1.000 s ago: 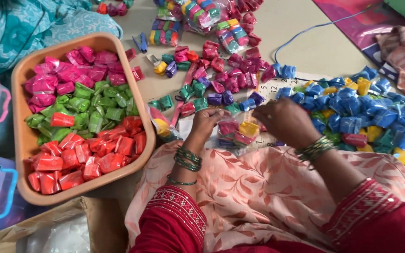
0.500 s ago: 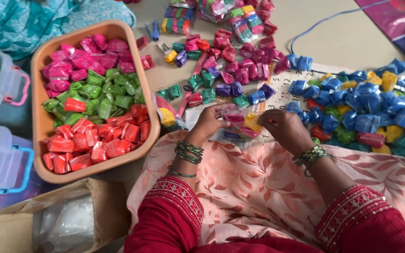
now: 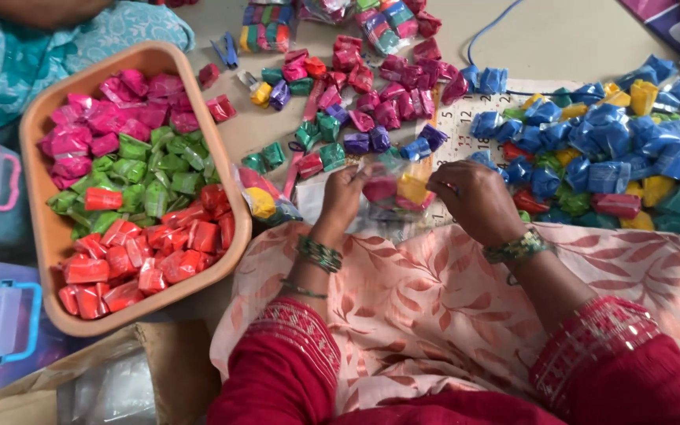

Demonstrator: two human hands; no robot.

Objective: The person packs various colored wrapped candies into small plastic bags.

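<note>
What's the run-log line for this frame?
left hand: holds clear plastic bag | right hand: on bag | bag: pink, yellow packets | left: tan oval tray

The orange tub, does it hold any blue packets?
No, the orange tub holds only pink packets, green packets and red packets.

I see 1 clear plastic bag (image 3: 393, 193) held upright just above the lap, mouth gathered, with 1 pink packet (image 3: 379, 189) and 1 yellow packet (image 3: 412, 189) inside.
</note>
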